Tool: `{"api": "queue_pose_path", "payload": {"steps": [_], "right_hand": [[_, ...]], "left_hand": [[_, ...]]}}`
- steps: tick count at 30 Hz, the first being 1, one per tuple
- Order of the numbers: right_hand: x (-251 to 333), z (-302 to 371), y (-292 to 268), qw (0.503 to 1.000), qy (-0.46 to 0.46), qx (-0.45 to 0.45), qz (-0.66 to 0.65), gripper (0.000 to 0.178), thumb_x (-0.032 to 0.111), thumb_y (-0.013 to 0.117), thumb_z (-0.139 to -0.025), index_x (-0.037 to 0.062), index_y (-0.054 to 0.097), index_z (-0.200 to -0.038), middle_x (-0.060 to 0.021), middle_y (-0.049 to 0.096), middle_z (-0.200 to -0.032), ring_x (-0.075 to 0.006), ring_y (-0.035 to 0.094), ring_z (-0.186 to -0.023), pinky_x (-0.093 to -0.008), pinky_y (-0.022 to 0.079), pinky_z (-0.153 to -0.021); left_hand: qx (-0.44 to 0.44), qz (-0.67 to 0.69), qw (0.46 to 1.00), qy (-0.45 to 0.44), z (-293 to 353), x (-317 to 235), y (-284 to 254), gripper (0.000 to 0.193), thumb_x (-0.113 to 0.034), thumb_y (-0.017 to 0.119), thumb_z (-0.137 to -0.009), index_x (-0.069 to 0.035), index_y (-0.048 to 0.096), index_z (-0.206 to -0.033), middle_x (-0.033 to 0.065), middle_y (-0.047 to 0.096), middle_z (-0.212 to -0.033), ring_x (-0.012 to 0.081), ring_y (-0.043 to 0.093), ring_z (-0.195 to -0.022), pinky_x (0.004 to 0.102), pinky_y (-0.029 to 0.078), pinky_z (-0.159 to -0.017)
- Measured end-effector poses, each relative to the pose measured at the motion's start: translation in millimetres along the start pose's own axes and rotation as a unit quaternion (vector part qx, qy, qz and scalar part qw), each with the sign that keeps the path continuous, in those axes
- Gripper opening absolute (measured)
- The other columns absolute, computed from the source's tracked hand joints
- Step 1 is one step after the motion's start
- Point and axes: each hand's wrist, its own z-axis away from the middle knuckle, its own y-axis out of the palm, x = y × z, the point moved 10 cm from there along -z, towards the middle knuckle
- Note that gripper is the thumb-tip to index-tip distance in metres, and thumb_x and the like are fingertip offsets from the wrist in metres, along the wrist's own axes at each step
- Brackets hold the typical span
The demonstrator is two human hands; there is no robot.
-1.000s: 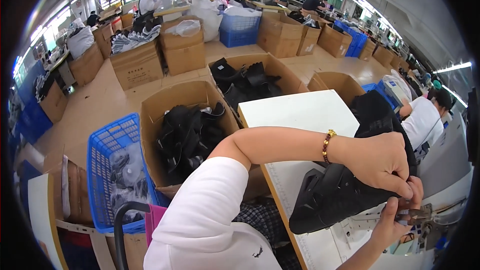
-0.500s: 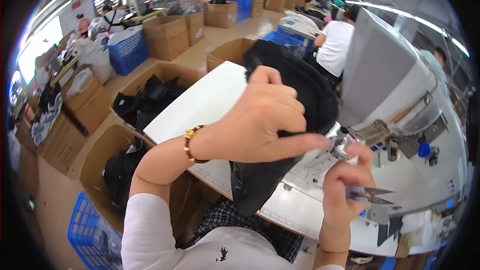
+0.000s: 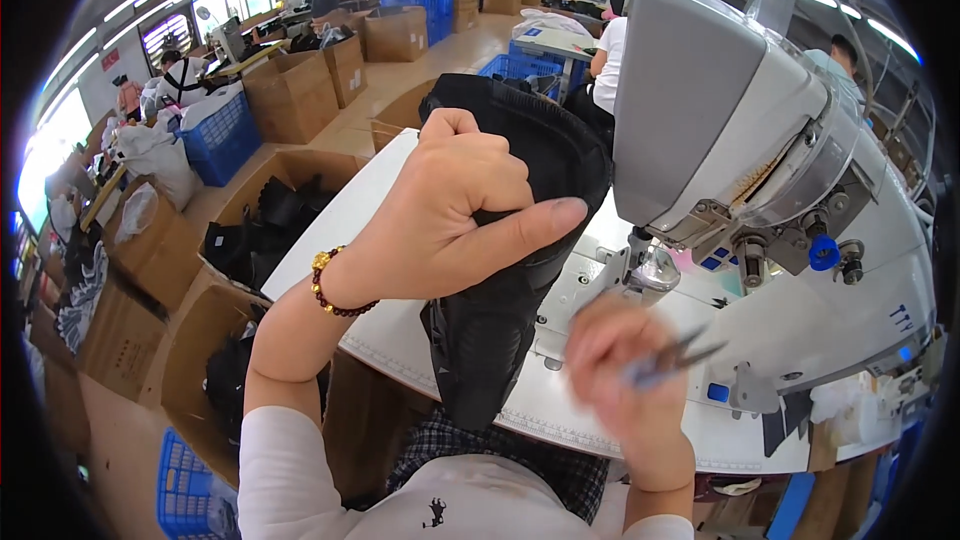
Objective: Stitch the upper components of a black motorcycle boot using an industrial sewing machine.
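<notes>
My left hand [image 3: 455,210], with a beaded bracelet at the wrist, is closed on a black sewn piece shaped like a boot upper [image 3: 480,350], its thumb lying out to the right. The piece hangs over the front of the white sewing machine table [image 3: 385,332], its upper part spread wide behind my fingers. My right hand [image 3: 620,365] is blurred by motion, to the right of the black piece and apart from it. Small scissors [image 3: 680,355] with pointed, slightly parted blades stick out of its grip to the right. My left hand hides part of the piece.
A large grey-white sewing machine [image 3: 720,110] rises to the right of both hands. Cardboard boxes [image 3: 185,345] with black pieces stand at my left, beside a blue plastic crate [image 3: 185,490]. A co-worker in white [image 3: 608,65] sits beyond the machine.
The view has turned to the right. My right hand has drawn back from the machine's metal arm, scissors still in it. My left hand keeps the black piece, which now shows more of its lower part.
</notes>
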Motion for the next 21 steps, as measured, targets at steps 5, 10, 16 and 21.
{"api": "queue_pose_path", "payload": {"steps": [5,10,16,21], "right_hand": [[16,-40,-27,0.959,-0.165,-0.090,0.210,0.026,0.007,0.072,-0.067,0.0040,0.050,-0.080,0.0019,0.048,-0.072,-0.0006,0.038,-0.055,-0.0137,0.030,-0.046],[23,-49,-15,0.931,-0.182,-0.081,0.307,0.024,0.010,0.074,-0.067,0.0040,0.051,-0.073,0.0029,0.048,-0.065,-0.0012,0.036,-0.051,-0.0153,0.027,-0.045],[23,-54,-18,0.951,-0.140,-0.076,0.265,0.021,0.011,0.072,-0.068,0.0026,0.053,-0.071,0.0032,0.049,-0.060,-0.0011,0.037,-0.050,-0.0159,0.027,-0.044],[28,-56,-14,0.933,-0.106,-0.070,0.335,0.020,0.011,0.072,-0.068,0.0026,0.053,-0.069,0.0036,0.049,-0.060,-0.0012,0.037,-0.050,-0.0161,0.028,-0.044]], "left_hand": [[0.027,0.021,0.999,-0.021,-5,0,5,0.036,-0.023,0.059,-0.079,-0.009,0.047,-0.048,-0.0018,0.035,-0.045,0.0136,0.029,-0.047,0.0293,0.024,-0.066],[0.050,0.050,0.996,-0.053,-3,8,7,0.037,-0.025,0.055,-0.083,-0.009,0.048,-0.050,-0.0026,0.035,-0.046,0.0129,0.027,-0.047,0.0286,0.023,-0.067],[0.058,0.087,0.992,-0.069,-4,13,10,0.034,-0.024,0.053,-0.084,-0.009,0.050,-0.054,-0.0033,0.037,-0.046,0.0104,0.027,-0.047,0.0278,0.023,-0.067],[0.066,0.104,0.990,-0.070,-5,13,13,0.033,-0.025,0.053,-0.084,-0.009,0.052,-0.056,-0.0039,0.040,-0.048,0.0093,0.030,-0.048,0.0276,0.024,-0.069]]}}
